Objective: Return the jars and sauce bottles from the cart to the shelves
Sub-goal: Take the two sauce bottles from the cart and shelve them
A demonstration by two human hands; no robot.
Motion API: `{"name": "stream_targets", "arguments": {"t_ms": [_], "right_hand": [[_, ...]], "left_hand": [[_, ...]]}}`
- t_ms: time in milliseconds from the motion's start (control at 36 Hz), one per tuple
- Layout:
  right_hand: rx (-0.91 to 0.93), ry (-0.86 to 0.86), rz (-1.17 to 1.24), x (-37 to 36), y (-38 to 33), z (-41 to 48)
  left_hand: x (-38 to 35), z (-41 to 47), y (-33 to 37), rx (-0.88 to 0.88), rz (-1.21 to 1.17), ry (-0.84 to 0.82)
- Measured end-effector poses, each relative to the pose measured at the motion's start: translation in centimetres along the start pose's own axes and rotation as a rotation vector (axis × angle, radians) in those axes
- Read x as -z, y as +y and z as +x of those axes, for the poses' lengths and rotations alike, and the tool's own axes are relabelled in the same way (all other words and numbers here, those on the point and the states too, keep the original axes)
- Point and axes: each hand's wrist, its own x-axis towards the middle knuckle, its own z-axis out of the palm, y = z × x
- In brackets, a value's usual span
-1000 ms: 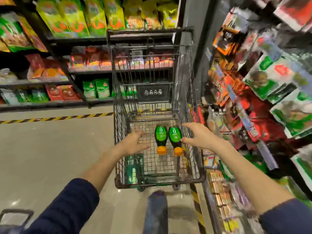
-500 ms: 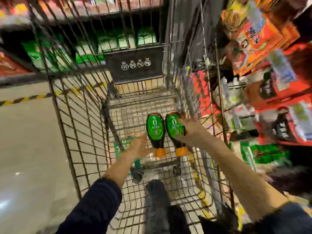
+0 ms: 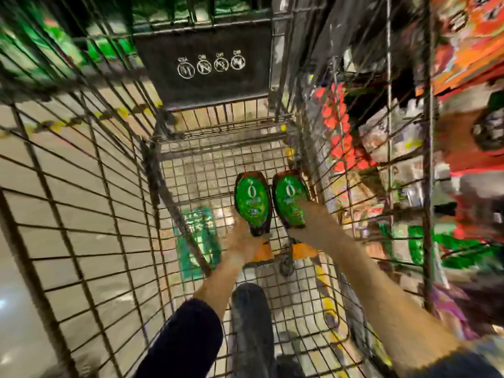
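Both hands have dropped deeper into the cart [image 3: 81,203] since a moment ago and now sit right on the 2 sauce bottles, camera leaning in closer too. Left hand [image 3: 242,241] is wrapped around the neck of the left bottle [image 3: 252,200], near its orange cap. Right hand [image 3: 311,222] lies over the lower side of the right bottle [image 3: 289,197], though it's too blurry to say how tight the grip is. Bottles lie side by side, touching, on the cart's wire floor, caps toward the person.

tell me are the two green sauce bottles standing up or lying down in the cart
Lying down: both sauce bottles rest flat on the cart floor, orange caps toward the person.
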Motion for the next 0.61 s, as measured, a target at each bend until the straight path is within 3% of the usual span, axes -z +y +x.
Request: {"name": "stream_targets", "arguments": {"t_ms": [111, 306, 500, 611], "right_hand": [[-0.072, -0.015, -0.009, -0.5, 0.0, 0.6], [-0.141, -0.005, -0.033, -1.4, 0.8, 2.6], [-0.248, -0.025, -0.223, -0.8, 0.6, 3.9], [-0.311, -0.064, -0.094, -1.5, 1.2, 3.8]], "left_hand": [[0.5, 0.5, 0.0, -0.099, -0.065, 0.008], [2.5, 1.2, -1.7, -0.069, -0.054, -0.037], [4.0, 2.0, -4.2, -0.018, -0.121, -0.010], [4.7, 1.2, -4.5, -0.059, -0.121, 0.016]]}}
